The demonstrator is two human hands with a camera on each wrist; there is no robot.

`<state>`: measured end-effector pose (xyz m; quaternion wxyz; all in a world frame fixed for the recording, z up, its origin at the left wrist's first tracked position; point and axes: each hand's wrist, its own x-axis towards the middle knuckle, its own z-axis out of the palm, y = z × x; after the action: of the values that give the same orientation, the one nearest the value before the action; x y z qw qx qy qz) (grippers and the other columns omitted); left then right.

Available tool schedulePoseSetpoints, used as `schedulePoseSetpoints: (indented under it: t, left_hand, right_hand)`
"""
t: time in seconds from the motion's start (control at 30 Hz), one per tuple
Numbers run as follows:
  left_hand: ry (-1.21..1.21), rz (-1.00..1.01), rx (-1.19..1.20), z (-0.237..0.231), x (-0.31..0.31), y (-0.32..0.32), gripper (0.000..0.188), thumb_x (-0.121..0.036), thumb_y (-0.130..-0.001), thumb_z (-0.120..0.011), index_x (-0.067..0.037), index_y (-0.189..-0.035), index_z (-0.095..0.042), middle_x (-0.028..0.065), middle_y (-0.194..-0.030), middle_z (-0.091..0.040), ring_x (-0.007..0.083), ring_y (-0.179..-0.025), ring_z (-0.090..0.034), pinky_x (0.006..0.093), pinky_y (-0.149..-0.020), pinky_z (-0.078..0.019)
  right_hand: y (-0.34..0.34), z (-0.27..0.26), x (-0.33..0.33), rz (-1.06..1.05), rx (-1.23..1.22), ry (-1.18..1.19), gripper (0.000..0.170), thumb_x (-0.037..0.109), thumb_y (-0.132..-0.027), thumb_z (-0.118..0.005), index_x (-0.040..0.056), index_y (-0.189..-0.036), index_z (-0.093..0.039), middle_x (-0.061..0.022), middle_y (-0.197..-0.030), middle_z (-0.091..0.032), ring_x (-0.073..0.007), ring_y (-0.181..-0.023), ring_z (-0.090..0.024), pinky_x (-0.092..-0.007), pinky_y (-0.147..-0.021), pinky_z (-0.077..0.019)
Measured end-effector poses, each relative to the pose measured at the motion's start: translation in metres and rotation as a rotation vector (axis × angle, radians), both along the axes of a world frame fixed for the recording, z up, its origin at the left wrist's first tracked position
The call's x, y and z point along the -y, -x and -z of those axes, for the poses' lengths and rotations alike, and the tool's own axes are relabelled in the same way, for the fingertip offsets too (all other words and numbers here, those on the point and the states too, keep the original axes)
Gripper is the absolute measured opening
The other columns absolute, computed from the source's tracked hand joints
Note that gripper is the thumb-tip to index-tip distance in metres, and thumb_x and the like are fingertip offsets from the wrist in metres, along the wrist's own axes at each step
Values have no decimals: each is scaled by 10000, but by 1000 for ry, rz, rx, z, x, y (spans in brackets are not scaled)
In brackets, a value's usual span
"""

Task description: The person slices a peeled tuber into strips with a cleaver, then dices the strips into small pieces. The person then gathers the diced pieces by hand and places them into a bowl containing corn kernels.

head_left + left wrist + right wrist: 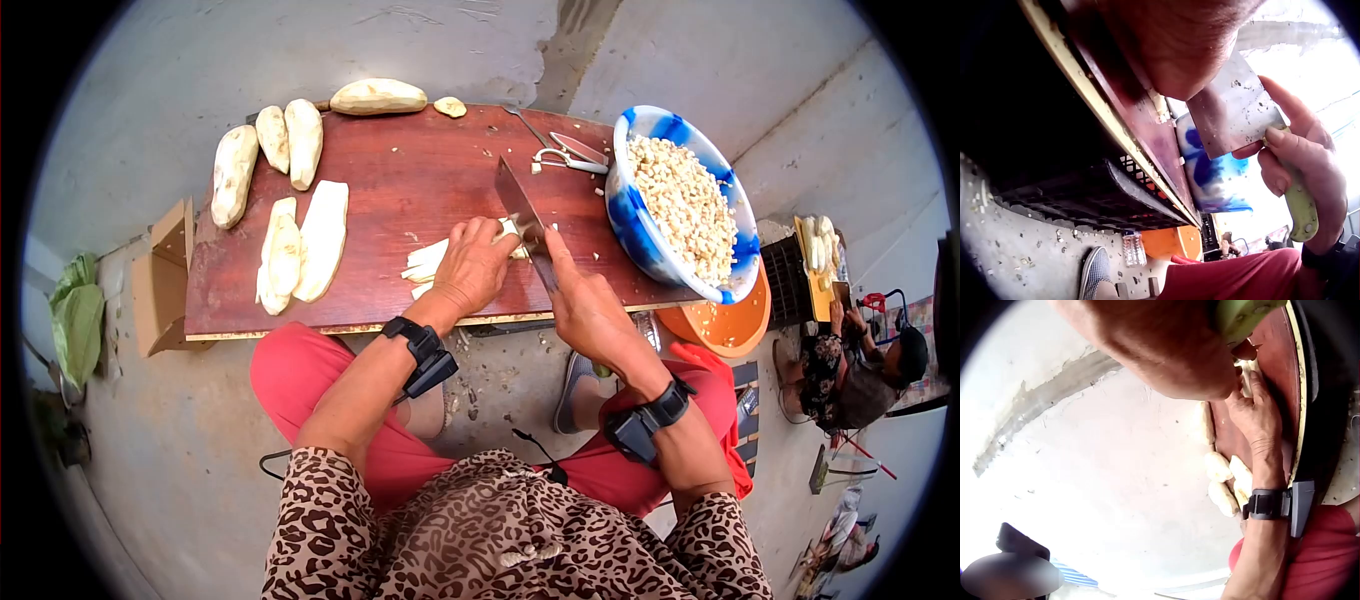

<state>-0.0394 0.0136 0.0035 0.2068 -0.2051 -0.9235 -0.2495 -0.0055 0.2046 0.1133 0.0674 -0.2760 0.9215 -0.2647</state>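
Observation:
My right hand grips the green handle of a broad cleaver, its thumb and fingers also at the base of the blade. The blade stands over pale cut strips on the red-brown board. Just left of the blade, my left hand holds the strips down with its fingers curled over them. In the right wrist view the left hand lies on the strips. Small bits are scattered right of the blade.
Peeled roots and long slices lie at the board's left. At the right stand a blue-white bowl of diced pieces, a white peeler and, lower, an orange basin. Another person sits at far right.

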Motion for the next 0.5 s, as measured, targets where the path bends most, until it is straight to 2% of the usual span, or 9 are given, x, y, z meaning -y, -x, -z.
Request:
schedulePoseSetpoints:
  t: [0.07, 0.17, 0.37, 0.43, 0.5]
  left_hand:
    - [-13, -2, -10, 1, 0, 0, 241, -92, -811, -652, -94, -1051, -631, 111, -1074, -573, 331, -1079, -520, 441, -923, -408]
    - [-13, -13, 2, 1, 0, 0, 228, -92, -810, -652, -88, -1037, -640, 115, -1077, -573, 330, -1077, -520, 439, -929, -409]
    - [-25, 1, 10, 3, 1, 2, 234, -99, -809, -655, -58, -1039, -644, 123, -1081, -573, 331, -1076, -519, 433, -949, -413]
    - [-13, 2, 30, 2, 1, 0, 243, -99, -810, -654, -49, -1047, -640, 123, -1085, -572, 332, -1084, -519, 436, -952, -415]
    - [-4, 6, 29, -1, 1, 3, 263, -100, -806, -659, -43, -1062, -635, 126, -1091, -571, 335, -1092, -519, 439, -957, -417]
  right_hand:
    - [-3, -12, 1, 12, 102, -69, 665, -67, -860, -449, -95, -1487, -230, -371, -899, -624, -522, -799, -620, -563, -725, -465]
    - [-4, -12, 1, -12, 71, -80, 661, -60, -854, -463, -96, -1479, -252, -352, -883, -634, -502, -790, -631, -553, -713, -478]
    - [2, 5, 17, -6, 30, -296, 782, -34, -812, -531, -67, -1516, -194, -293, -906, -666, -470, -782, -657, -516, -703, -527]
    - [10, 49, 16, -21, -73, -173, 775, -46, -822, -513, -54, -1523, -184, -333, -833, -637, -491, -744, -636, -553, -684, -490]
    - [16, 60, 15, -17, -120, -91, 777, -50, -829, -506, -41, -1530, -172, -361, -824, -622, -503, -742, -626, -571, -685, -472]
